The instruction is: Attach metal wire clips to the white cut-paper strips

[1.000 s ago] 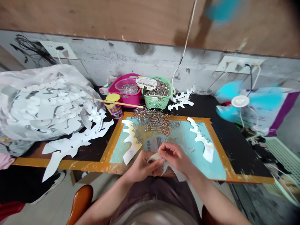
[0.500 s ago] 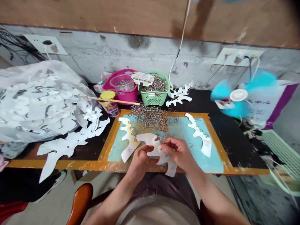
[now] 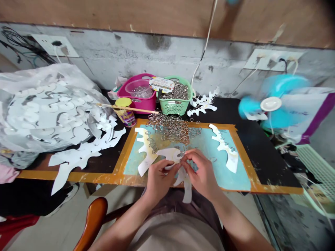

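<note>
Between my hands is a white cut-out strip with curved notches, held over the front edge of the blue mat. My left hand pinches the strip from the left. Close beside it, my right hand is closed with thumb and fingertips at the strip's middle, by a metal ring. The fingers partly hide that spot. Similar strips with rings along one edge lie on the mat, a left strip and a right strip. A pile of metal rings spreads along the mat's back edge.
Behind the pile stand a pink basket and a green basket of metal parts. A stick rests across a yellow-lidded cup. A plastic bag of cut-outs fills the left; a blue fan spins at right.
My hands have drawn together, and my right fingertips have closed in on the strip near my left thumb. The strip's lower end has swung to hang further down. The camera view has shifted slightly.
</note>
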A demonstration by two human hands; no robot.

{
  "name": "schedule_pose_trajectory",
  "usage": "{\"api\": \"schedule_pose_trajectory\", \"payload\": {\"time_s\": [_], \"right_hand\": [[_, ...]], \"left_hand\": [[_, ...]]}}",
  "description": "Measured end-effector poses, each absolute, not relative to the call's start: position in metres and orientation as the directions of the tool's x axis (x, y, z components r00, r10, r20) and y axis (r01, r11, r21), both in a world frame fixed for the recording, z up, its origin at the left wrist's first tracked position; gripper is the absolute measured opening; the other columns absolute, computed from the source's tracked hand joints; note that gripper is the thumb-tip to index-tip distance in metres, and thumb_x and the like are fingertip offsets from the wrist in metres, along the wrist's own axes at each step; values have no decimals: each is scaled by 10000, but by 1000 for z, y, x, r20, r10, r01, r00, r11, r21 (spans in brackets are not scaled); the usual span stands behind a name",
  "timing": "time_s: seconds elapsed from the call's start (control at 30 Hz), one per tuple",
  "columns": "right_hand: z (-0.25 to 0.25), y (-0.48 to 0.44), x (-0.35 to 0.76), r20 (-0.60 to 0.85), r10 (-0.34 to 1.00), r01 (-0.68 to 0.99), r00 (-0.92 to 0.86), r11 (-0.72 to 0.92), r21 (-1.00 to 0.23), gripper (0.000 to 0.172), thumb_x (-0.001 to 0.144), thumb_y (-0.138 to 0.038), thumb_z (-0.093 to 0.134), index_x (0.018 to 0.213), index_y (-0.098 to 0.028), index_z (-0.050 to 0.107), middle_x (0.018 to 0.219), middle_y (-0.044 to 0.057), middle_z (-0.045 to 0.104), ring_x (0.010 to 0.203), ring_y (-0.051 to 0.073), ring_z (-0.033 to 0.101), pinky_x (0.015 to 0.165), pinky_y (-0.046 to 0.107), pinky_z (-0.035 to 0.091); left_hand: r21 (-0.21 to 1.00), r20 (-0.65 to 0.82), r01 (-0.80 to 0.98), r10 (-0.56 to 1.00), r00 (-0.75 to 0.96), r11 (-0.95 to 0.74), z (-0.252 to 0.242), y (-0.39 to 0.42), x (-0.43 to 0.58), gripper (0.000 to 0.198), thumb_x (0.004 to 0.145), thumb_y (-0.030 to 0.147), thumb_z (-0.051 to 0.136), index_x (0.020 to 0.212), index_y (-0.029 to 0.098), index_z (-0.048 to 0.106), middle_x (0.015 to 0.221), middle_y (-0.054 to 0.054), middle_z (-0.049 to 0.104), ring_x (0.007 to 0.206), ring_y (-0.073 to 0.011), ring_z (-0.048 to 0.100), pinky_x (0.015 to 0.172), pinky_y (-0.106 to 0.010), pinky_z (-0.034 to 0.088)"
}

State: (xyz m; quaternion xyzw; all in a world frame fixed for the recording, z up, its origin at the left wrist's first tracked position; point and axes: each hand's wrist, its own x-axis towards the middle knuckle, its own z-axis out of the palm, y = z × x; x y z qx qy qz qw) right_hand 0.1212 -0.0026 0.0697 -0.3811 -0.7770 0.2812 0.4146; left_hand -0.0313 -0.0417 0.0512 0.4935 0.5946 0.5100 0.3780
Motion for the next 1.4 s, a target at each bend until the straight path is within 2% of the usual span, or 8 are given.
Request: {"api": "schedule_pose_trajectory", "payload": {"time_s": [0.27,0.47,0.6,0.77,0.93,1.0,1.13,1.4], "right_hand": [[54,-2,126,647,578,487,-497,803,-343,165,926,-82,514,1034,-192,573,1026,122,632,948,255,570,846,407,459],[64,7,126,393,816,301,-424,536,-789,75,962,-203,502,947,-216,574,1112,109,617,1086,240,584,935,381,461],[68,9,122,133,889,56,-438,175,-983,120,890,-269,629,887,-226,516,854,17,619,816,174,613,750,283,492],[65,6,117,77,957,-152,-278,35,-988,356,789,-242,723,1059,-263,492,779,-56,498,707,118,531,663,217,450],[63,20,135,-127,820,-169,-558,-262,-950,623,770,-286,753,1332,-284,483,916,-5,597,838,150,593,753,270,502],[62,27,143,-128,756,-170,-642,-303,-938,572,761,-318,777,1278,-252,544,995,27,615,911,170,599,786,298,518],[63,38,144,-146,666,26,-731,-188,-982,280,769,-375,789,884,-153,663,758,-3,588,653,121,542,555,216,460],[71,22,128,-89,786,-53,-611,-152,-987,316,825,-455,717,767,-169,593,679,-33,522,583,100,492,511,203,428]], "left_hand": [[957,8,291,998,-57,9,59,-30,-38,371,812,324,625,588,182,365,578,63,251,506,-62,239,437,-188,181],[981,-3,193,999,45,-5,59,-31,-45,354,833,385,641,649,181,417,603,68,297,490,-54,288,421,-166,242],[993,-34,113,994,101,23,56,-32,-47,364,844,430,660,677,169,469,584,71,335,468,-44,295,409,-158,247],[983,-142,-102,986,88,151,53,-33,-40,431,817,520,687,708,191,430,496,101,307,380,-25,254,364,-149,197],[968,-158,-164,970,184,189,53,-31,-42,460,800,530,708,683,187,424,479,113,278,361,-13,249,360,-143,207],[970,-153,-158,966,209,187,54,-30,-44,453,810,522,704,681,179,438,479,107,303,367,-14,265,363,-141,204],[962,-174,-156,941,290,226,52,-28,-48,436,821,505,702,682,172,457,456,109,297,370,-15,242,363,-143,173],[981,-109,-132,963,245,145,51,-32,-50,512,741,647,704,798,169,530,578,80,326,449,-34,241,403,-175,191]]}}
